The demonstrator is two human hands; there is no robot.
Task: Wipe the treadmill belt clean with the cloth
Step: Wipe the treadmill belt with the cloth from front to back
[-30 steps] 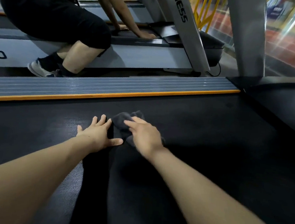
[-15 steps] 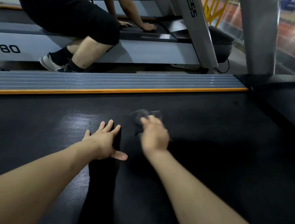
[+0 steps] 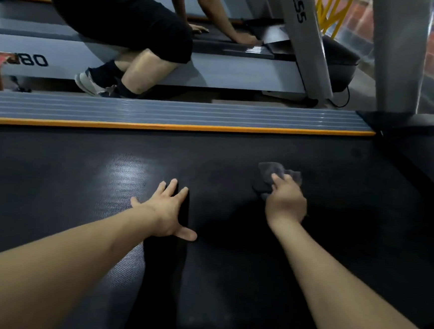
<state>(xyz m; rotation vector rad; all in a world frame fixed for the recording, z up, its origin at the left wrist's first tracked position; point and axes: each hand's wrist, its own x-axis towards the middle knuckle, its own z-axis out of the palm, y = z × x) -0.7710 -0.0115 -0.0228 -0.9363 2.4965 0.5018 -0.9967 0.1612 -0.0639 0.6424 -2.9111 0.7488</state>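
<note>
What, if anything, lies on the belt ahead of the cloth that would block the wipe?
Nothing visible. The right hand holds the cloth on the treadmill belt; the left hand rests flat beside it, apart.

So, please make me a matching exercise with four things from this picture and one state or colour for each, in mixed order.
Things:
1. left hand
2. right hand
3. crumpled dark grey cloth
4. thin edge strip beside the black treadmill belt

States:
a. orange
b. fingers spread flat on the belt
c. bunched under fingers
d. holding the cloth

Pairs: 1-b, 2-d, 3-c, 4-a
</note>
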